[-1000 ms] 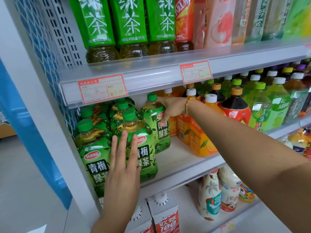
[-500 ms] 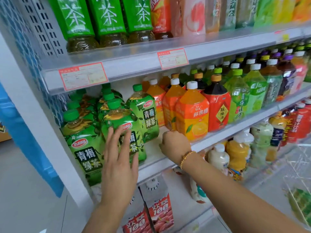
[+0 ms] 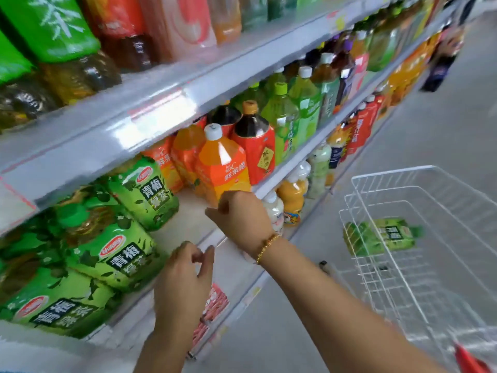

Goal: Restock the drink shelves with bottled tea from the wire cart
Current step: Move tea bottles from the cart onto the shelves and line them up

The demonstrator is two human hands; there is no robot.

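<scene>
Several green-labelled tea bottles (image 3: 115,254) stand at the left of the middle shelf (image 3: 188,227). My left hand (image 3: 185,281) hovers in front of the shelf edge, fingers loosely curled, holding nothing. Just right of it, my right hand (image 3: 239,219), with a gold bracelet at the wrist, hangs over the shelf front with curled fingers and nothing in it. One green tea bottle (image 3: 382,235) lies on its side in the white wire cart (image 3: 419,265) at the right.
Orange juice bottles (image 3: 223,168) and a red-labelled dark bottle (image 3: 255,146) stand right of the green tea, with a bare patch of shelf between. More bottles fill the shelf above and the one below. Grey aisle floor (image 3: 443,130) lies past the cart.
My view has swung right, bringing the wire cart into sight. My left hand has come off the front green bottle. My right hand has drawn back from the rear bottles to the shelf front.
</scene>
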